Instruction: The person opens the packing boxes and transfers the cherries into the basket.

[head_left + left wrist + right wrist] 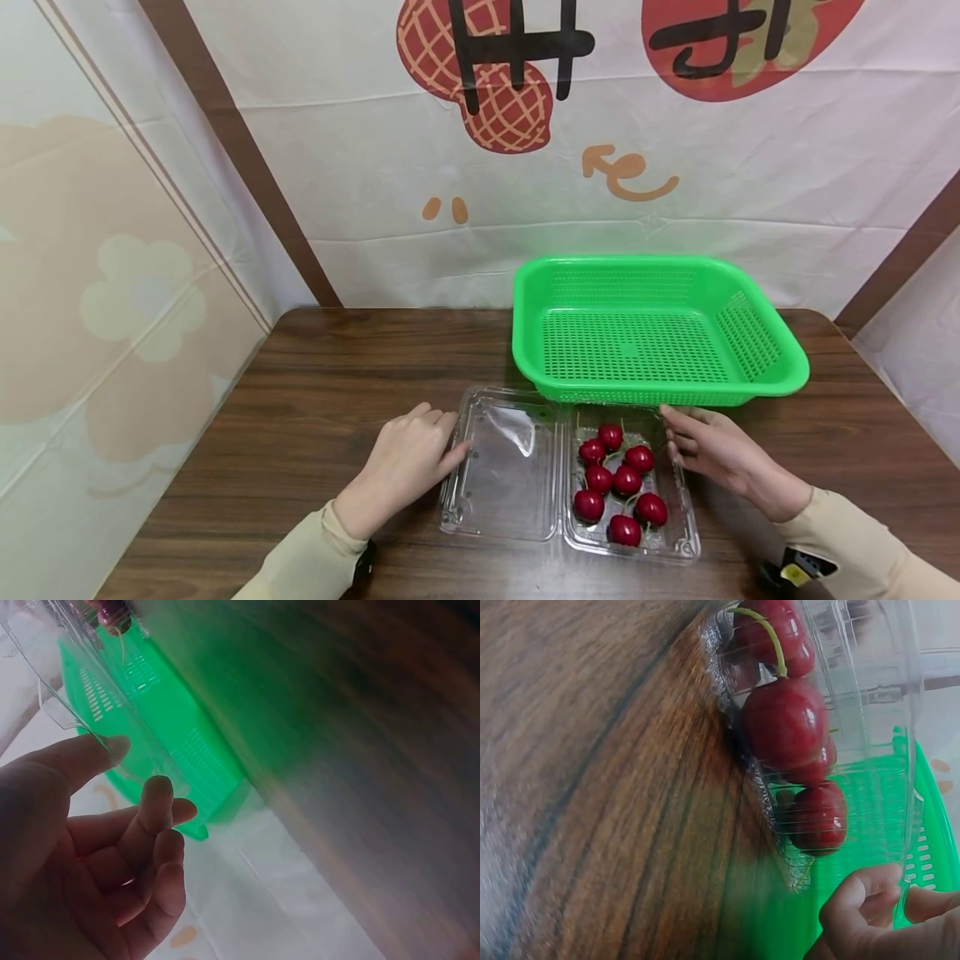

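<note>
A clear plastic clamshell box (562, 479) lies unfolded on the table, its lid on the left and its base on the right. Several dark red cherries (627, 481) with green stems sit in the base. My left hand (408, 454) pinches the lid's left edge (79, 724) between thumb and fingers. At the base's upper right corner, my right hand (716, 450) grips the rim with thumb and forefinger. Through the clear wall in the right wrist view, cherries (785, 724) show beside the right hand (885, 919).
A green plastic basket (780, 379) with perforated sides stands right behind the box, at the back of the brown wooden table (315, 392). A printed cloth (360, 167) hangs behind the table. Dark wrist devices (806, 567) sit on both sleeves.
</note>
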Available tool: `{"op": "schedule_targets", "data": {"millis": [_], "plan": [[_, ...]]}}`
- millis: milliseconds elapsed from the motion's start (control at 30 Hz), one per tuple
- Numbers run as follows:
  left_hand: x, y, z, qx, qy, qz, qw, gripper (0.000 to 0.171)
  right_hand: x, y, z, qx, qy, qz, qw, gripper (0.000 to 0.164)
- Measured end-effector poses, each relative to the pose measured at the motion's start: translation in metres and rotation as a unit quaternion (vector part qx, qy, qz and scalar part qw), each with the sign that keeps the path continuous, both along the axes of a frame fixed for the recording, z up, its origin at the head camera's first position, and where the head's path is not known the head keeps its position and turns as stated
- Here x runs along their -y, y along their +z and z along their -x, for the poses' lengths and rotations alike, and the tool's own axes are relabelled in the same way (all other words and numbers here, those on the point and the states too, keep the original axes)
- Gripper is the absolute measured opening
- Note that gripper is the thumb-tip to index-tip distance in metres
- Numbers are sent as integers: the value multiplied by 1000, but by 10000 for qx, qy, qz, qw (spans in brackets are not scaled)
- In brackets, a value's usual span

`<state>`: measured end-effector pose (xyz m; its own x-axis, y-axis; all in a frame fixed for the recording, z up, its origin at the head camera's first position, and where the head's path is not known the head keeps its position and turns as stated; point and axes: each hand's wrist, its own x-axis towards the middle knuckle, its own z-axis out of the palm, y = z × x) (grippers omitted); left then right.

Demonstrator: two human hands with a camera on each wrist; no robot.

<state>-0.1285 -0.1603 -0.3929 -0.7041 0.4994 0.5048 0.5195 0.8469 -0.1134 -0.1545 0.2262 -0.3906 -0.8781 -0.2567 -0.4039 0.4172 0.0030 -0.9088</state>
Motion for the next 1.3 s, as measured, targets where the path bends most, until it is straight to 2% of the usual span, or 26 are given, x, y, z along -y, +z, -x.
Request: {"op": "schedule_targets", "data": {"millis": [233, 367, 433, 533, 667, 967, 1133, 1300], "plan": [[-2, -2, 1, -13, 0, 41, 10000, 34, -3, -2, -3, -61, -136, 247, 9996, 38], [-4, -2, 1, 239, 80, 109, 9996, 34, -7, -1, -3, -156, -150, 518, 9984, 28], [-5, -2, 2, 440, 147, 161, 9988, 34, -10, -2, -3, -216, -134, 596, 9979, 33], [-7, -2, 4, 679, 234, 236, 9971, 34, -11, -3, -2, -310, -105, 592, 9977, 49], [-9, -2, 6, 768, 273, 299, 9962, 34, -10, -5, -3, -325, -188, 592, 9975, 60], [-12, -5, 7, 920, 356, 557, 9936, 35, -8, -5, -4, -324, -352, 738, 9961, 57], [-15, -7, 6, 1051, 300, 658, 9918, 35, -8, -5, -5, -332, -460, 828, 9949, 44], [-18, -8, 6, 952, 306, 718, 9924, 36, -7, -5, -6, -339, -503, 790, 9950, 39]]}}
